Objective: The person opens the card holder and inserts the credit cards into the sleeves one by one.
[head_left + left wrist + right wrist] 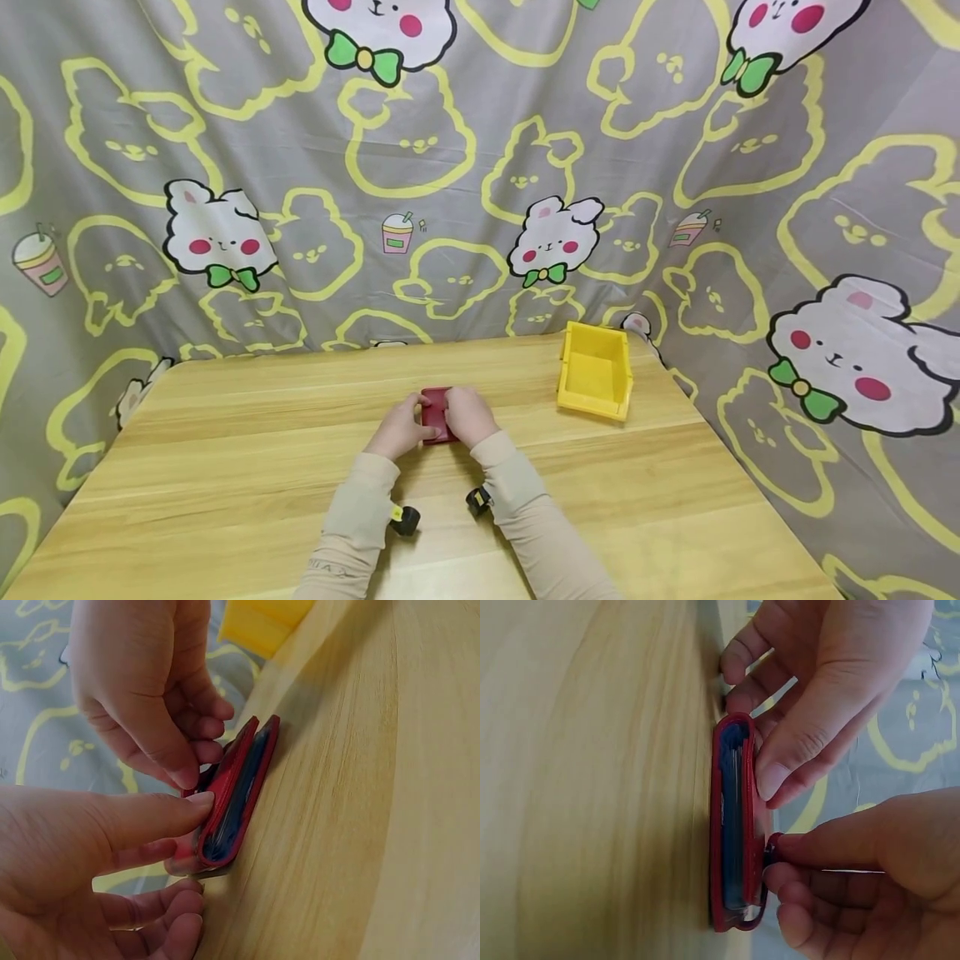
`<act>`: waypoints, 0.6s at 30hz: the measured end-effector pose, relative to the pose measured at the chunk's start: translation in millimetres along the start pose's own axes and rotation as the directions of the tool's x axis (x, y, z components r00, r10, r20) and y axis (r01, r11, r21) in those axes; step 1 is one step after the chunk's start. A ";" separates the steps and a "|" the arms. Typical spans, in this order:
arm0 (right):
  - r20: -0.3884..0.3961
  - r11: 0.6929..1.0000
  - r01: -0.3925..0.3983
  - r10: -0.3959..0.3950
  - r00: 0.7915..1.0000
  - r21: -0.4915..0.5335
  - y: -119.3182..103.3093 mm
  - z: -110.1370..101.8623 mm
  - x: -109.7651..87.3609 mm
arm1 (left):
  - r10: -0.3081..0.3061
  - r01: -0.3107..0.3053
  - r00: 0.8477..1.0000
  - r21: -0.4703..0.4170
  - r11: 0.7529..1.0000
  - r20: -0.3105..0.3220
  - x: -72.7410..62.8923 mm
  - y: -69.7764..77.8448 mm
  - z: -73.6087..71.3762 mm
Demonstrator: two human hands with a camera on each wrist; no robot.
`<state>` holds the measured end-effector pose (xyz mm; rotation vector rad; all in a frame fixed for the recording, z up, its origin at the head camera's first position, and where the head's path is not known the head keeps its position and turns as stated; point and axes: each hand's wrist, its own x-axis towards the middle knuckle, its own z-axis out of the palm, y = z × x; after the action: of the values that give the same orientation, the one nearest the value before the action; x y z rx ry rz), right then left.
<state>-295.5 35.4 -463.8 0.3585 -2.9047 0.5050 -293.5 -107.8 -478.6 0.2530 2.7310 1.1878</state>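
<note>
A small red card wallet lies folded on the wooden table, between both hands. Blue lining and clear sleeves show along the wallet's open edge in the right wrist view. My left hand holds the wallet near its folded spine, thumb pressed on the top cover; its other fingers are beside the spine. With thumb and index finger, my right hand pinches a short dark red strap at the cover's side. The strap's far end is partly hidden by the fingers.
A yellow plastic bin stands toward the back right of the wooden table. A grey curtain with cartoon rabbits hangs behind and at the sides. Small black cameras stick out from both wrists.
</note>
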 end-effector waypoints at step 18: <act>0.060 0.970 0.064 -0.080 0.995 0.234 27.9 3.1 0.1 | -0.012 0.013 1.000 -0.017 1.000 0.003 0.0 -0.5 0.0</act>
<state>-303.3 59.8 -475.4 0.5211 -2.8905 0.8397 -293.5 -108.2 -478.9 0.2352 2.7148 1.2054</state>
